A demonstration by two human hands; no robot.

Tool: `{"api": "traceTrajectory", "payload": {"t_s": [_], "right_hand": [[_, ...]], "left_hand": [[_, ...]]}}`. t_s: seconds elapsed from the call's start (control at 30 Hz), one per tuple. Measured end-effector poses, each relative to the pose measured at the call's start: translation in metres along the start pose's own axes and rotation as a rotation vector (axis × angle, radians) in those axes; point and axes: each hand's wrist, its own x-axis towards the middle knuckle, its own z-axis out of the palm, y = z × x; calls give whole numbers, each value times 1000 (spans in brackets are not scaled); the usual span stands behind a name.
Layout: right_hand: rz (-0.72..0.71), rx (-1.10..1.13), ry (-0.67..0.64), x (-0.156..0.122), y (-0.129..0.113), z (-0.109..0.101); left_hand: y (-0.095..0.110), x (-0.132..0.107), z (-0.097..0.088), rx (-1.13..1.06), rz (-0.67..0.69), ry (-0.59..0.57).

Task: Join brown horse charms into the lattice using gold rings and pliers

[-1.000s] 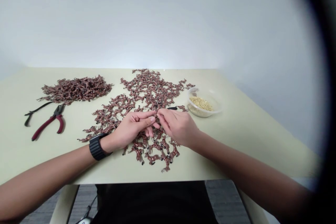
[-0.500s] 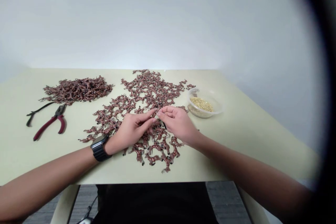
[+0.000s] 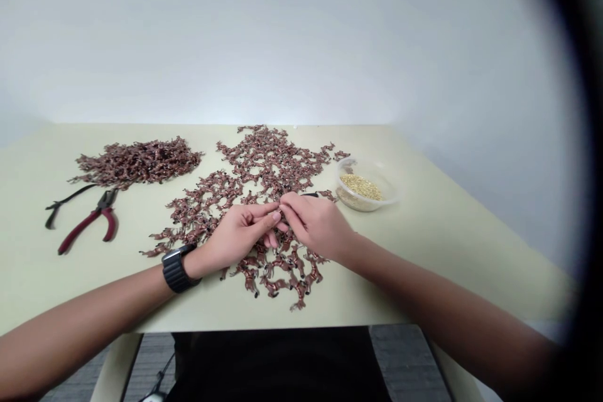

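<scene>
Over a spread of small brown deer figurines (image 3: 277, 264), my two hands meet at the fingertips. My left hand (image 3: 240, 229), with a black watch (image 3: 176, 269) on its wrist, is closed in a pinch; what sits between thumb and forefinger is too small to make out. Pressed against those fingertips is my right hand (image 3: 323, 226), its fingers closed. A slim black tool (image 3: 309, 195) sticks out behind the right hand's knuckles, most of it hidden by the hand, so its kind does not show.
A clear plastic bowl (image 3: 393, 191) with small gold-coloured pieces (image 3: 362, 187) stands right of my hands. At the left lie a denser heap of brown figurines (image 3: 141, 161), red-handled pliers (image 3: 89, 220) and a thin black tool (image 3: 54, 210). The table's front edge (image 3: 264, 328) is near me.
My right hand has turned over, knuckles now more upward. The black tool's visible end has swung from below its fingers to behind them. My left hand's lower fingers have uncurled slightly.
</scene>
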Motion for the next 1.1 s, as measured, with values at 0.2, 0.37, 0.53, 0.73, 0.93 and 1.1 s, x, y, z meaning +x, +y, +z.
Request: {"api": "traceTrajectory", "payload": {"t_s": [0.2,0.37,0.53,0.73,0.93,1.1], "right_hand": [[262,268,10,4,-13,-1],[481,546,-7,7,-16,0],[658,1031,-146,10,-10,-2],[555,901,-125,7,-5,-2],[127,225,5,2,-3,-3],[-8,47,-16,1,0,1]], "left_hand": [[-5,-1,3,96,-26,103],[-10,-2,2,379,91,212],[-12,-4,-3,558,272,257],[-9,-4,-3,231,109,152],[0,-2,0,17,2,63],[-1,-2,1,-20,-12,42]]}}
